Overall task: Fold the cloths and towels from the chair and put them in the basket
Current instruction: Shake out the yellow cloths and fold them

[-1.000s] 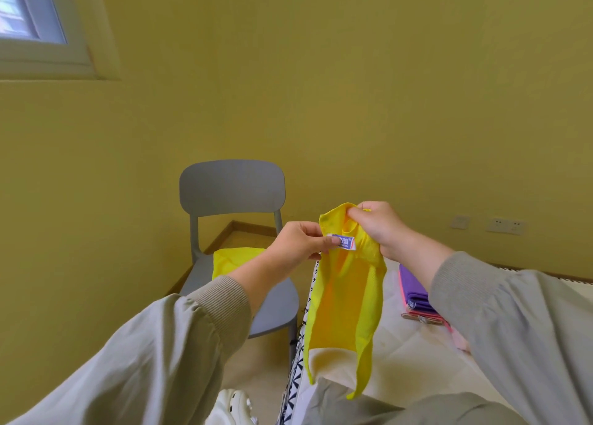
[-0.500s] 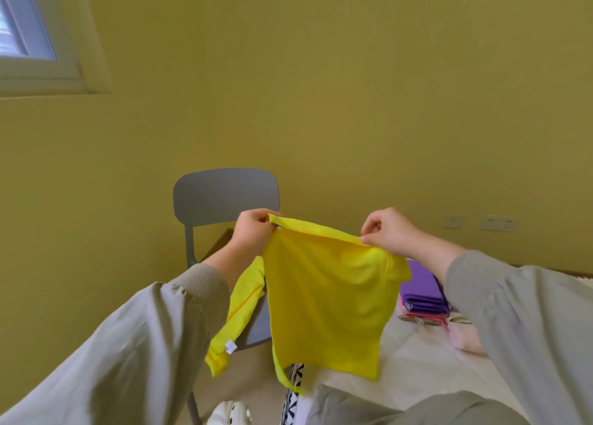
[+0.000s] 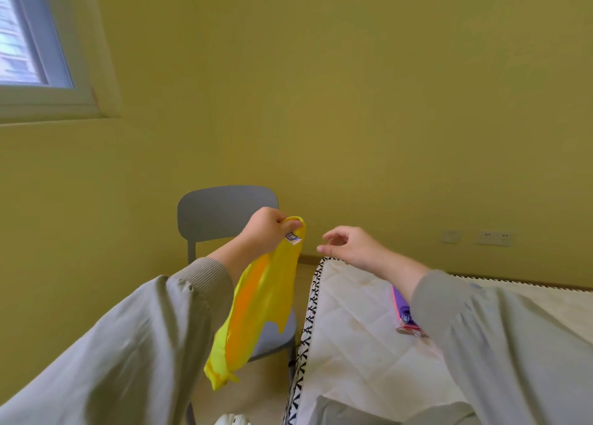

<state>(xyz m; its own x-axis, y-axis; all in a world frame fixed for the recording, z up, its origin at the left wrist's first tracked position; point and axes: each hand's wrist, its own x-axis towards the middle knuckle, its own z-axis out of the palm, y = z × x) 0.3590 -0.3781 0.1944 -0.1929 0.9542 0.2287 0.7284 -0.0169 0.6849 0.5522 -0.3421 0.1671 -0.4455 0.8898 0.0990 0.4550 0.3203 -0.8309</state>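
Walls (image 3: 353,103) painted a flat mustard yellow fill most of the view and meet in a corner behind a grey chair (image 3: 224,212). A window (image 3: 29,39) with a pale frame sits high on the left wall. Two wall sockets (image 3: 494,237) are set low on the far wall to the right, and a brown skirting board (image 3: 308,259) runs along its base. The floor (image 3: 256,392) beneath the chair is a light beige.

A bed (image 3: 353,344) takes up the lower right. Its white quilted top is stitched in diamonds and its near edge is trimmed with a black-and-white patterned band. The bed stands just beside the chair.

The left hand (image 3: 266,235) is raised in front of the chair back. Its fingers are curled tightly round the bunched top of a yellow cloth (image 3: 263,302). The cloth hangs down in a long, loose fold across the chair seat, clear of the floor, and a small printed label (image 3: 292,237) shows just below the grip.

The right hand (image 3: 349,248) hovers over the corner of the bed, near the cloth but apart from it. Its fingers are loosely bent, slightly spread, and hold nothing.

A folded purple cloth (image 3: 402,309) lies on the bed, touching something with a pink edge. It is partly hidden behind the right grey sleeve (image 3: 497,344).
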